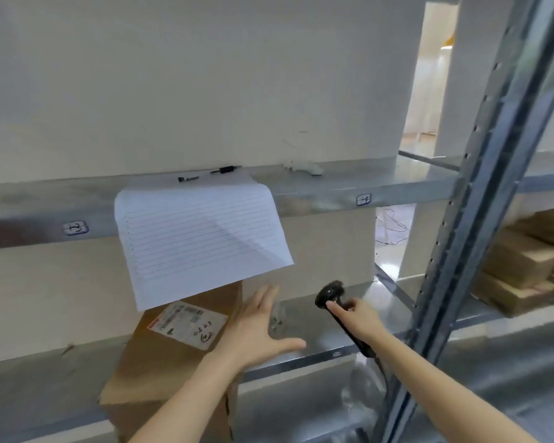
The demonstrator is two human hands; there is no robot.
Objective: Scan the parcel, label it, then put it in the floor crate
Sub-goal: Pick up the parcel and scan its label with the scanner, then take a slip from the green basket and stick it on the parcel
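A brown cardboard parcel stands on the lower metal shelf, jutting over its front edge. A white shipping label with handwritten numbers is stuck on its top. My left hand hovers open, fingers spread, just right of the parcel's top corner; whether it touches the box is unclear. My right hand grips a black handheld scanner, its head pointing left toward the parcel and its cable hanging below.
A lined paper sheet hangs from the upper shelf over the parcel's back. Two black markers lie up there. A grey rack upright stands at the right, with more cardboard boxes beyond it.
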